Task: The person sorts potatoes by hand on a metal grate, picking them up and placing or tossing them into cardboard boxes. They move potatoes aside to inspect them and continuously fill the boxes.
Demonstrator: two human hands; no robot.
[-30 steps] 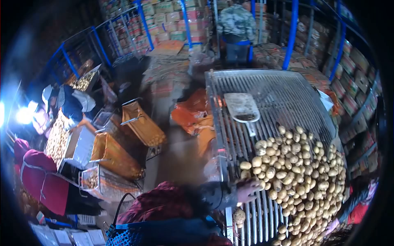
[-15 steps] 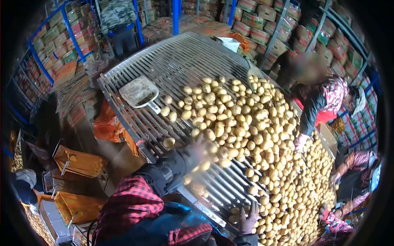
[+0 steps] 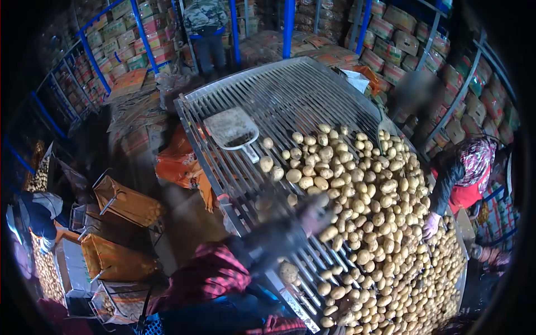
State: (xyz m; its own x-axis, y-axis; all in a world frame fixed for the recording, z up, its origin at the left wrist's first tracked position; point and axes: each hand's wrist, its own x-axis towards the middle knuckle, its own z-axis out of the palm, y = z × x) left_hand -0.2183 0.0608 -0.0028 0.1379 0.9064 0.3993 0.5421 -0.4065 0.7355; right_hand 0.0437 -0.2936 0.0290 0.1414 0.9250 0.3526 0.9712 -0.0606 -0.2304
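Observation:
My left hand (image 3: 316,216), gloved and smeared by motion, reaches over the slatted metal sorting table (image 3: 212,178) at the near edge of the potato heap (image 3: 385,223). Its fingers are too blurred to show whether they hold a potato. Above and left of this hand, a few potatoes (image 3: 266,163) lie loose on the slats. One larger potato (image 3: 288,272) rests on the bars below my forearm. I cannot make out my right hand anywhere in the view.
A scoop (image 3: 231,128) lies on the slats at the upper left. Across the heap, a co-worker's gloved hand (image 3: 431,225) touches potatoes. Orange-sided bag holders (image 3: 120,258) stand left, where another person (image 3: 39,215) bends. Stacked cartons (image 3: 391,50) line the back.
My left hand has swept rightward to the heap's edge. My right hand, earlier on potatoes at the bottom, no longer shows. The whole scene has shifted right and down as my head turned.

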